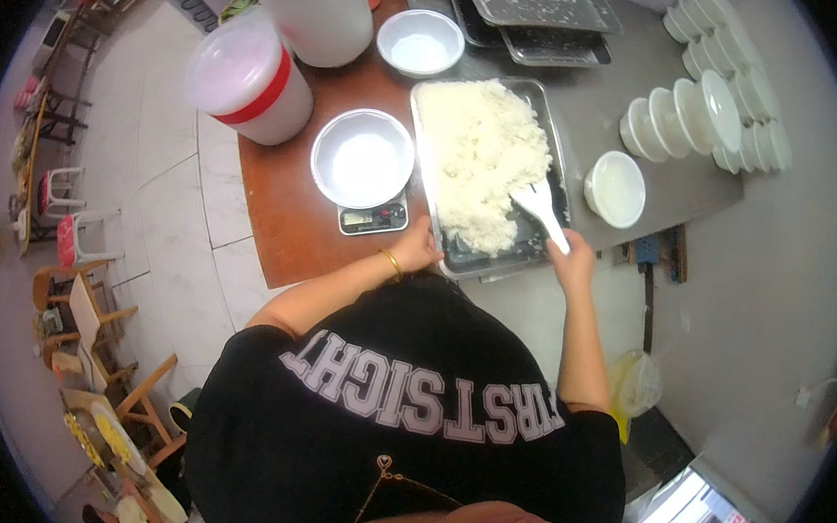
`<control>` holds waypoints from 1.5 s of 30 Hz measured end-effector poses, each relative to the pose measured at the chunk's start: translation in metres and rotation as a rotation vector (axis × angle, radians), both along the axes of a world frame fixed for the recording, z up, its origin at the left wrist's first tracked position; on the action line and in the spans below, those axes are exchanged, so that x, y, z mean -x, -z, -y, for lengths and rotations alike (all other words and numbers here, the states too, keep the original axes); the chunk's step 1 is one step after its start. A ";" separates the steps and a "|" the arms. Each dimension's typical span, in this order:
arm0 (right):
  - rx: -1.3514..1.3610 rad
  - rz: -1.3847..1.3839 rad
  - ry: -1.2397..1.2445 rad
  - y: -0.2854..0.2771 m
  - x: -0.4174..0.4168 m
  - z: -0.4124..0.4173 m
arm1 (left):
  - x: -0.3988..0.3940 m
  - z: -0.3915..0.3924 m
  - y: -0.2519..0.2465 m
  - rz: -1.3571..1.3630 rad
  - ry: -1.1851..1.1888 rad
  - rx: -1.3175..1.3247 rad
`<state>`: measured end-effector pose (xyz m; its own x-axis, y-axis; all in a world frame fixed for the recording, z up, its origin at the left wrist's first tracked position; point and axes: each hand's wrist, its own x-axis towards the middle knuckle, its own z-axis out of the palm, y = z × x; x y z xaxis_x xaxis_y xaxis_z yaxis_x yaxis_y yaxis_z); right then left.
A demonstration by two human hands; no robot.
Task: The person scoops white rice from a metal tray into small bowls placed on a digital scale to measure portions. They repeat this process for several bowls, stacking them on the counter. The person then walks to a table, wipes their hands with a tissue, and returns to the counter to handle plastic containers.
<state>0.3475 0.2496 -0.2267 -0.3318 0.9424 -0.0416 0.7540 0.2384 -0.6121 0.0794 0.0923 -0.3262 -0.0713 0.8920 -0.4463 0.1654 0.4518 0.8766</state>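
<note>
My right hand [573, 260] grips the handle of a white rice paddle [542, 210]. Its blade touches the edge of a heap of cooked white rice [486, 150] in a rectangular metal tray [497, 270]. At the tray's near left corner, my left hand [421, 246] holds the rim; a gold bangle is on that wrist. Left of the tray, a digital kitchen scale [385, 220] carries a round metal bowl [362, 159] with a pale, shiny inside. Rice covers most of the tray, while its dark bottom shows at the near right.
A second metal bowl [420, 42] stands beyond the scale. White tubs [249, 86] are at the back left. Metal trays [542, 10] are stacked at the back. On the right are a single white bowl [615, 189] and stacked white bowls [679, 119], close to the wall.
</note>
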 end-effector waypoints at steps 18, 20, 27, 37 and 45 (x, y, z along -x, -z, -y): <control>0.391 -0.458 0.176 0.055 0.053 -0.027 | 0.038 0.030 -0.039 0.348 -0.342 0.086; 0.469 -0.546 0.216 0.060 0.049 -0.023 | 0.063 0.044 -0.064 0.485 -0.660 0.079; 0.539 -0.623 0.244 0.042 0.033 0.003 | 0.121 0.040 -0.062 0.230 -0.924 -0.159; 0.523 -0.623 0.320 -0.037 0.008 0.037 | 0.117 -0.036 -0.132 0.151 -0.665 -0.367; -0.192 -0.311 0.107 -0.096 0.039 0.050 | 0.057 -0.092 -0.140 0.324 -0.432 -0.265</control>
